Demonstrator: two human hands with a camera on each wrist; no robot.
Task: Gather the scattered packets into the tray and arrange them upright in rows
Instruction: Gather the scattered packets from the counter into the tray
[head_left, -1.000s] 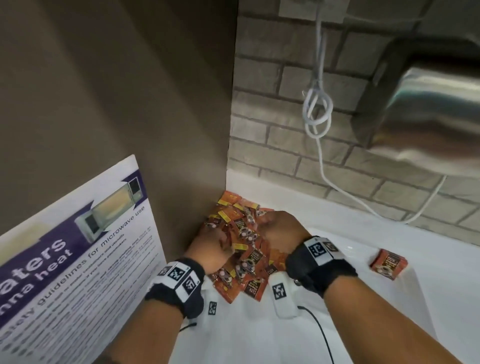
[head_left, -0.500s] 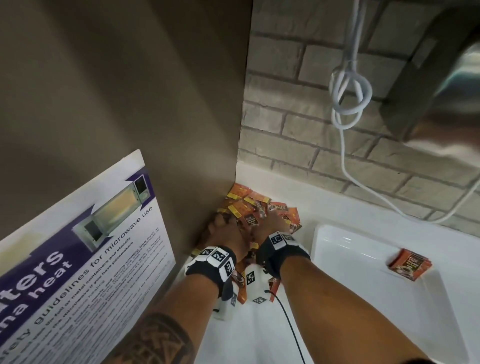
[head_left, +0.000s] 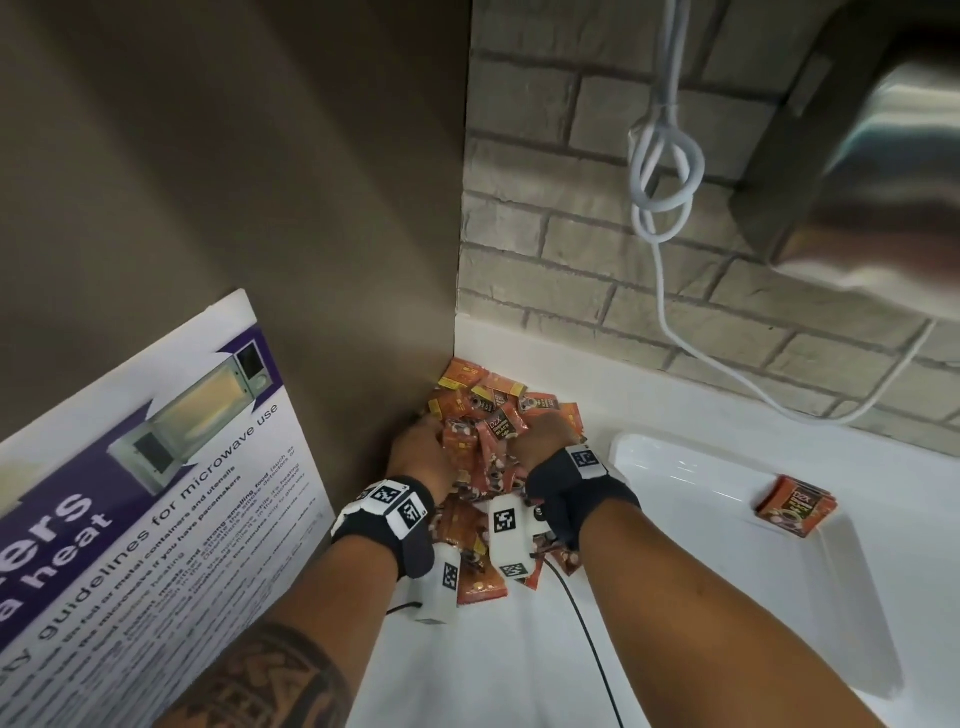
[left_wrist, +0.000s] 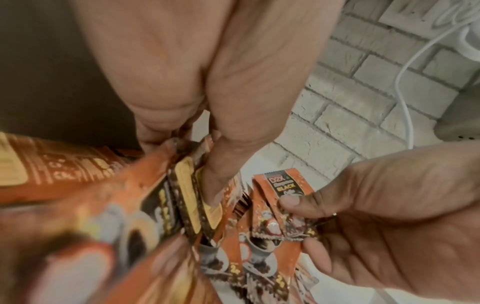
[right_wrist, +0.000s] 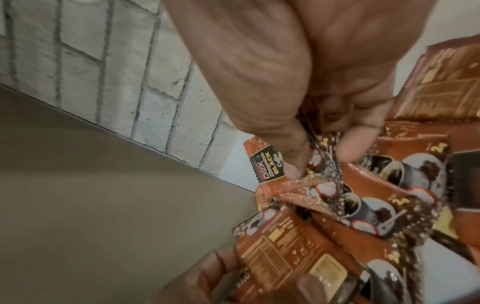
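A heap of orange coffee packets (head_left: 485, 415) fills the corner of the white counter where the brown panel meets the brick wall. My left hand (head_left: 418, 449) is curled into the heap's left side, thumb and fingers pinching several packets (left_wrist: 192, 197). My right hand (head_left: 540, 434) grips a bunch of packets (right_wrist: 322, 162) on the heap's right side, its thumb pressed on a packet's front (left_wrist: 280, 187). The white tray (head_left: 675, 457) lies to the right. One short stack of packets (head_left: 795, 505) lies in it near its far right side.
A leaning poster board about microwave use (head_left: 135, 499) stands at the left. A white cable (head_left: 667, 171) hangs looped on the brick wall and runs right. A steel appliance (head_left: 872, 171) juts out at the upper right. More packets (head_left: 480, 577) lie under my wrists.
My head has moved closer and to the left, so the tray now shows more fully. Both hands have pushed deeper into the corner and drawn the packets together between them.
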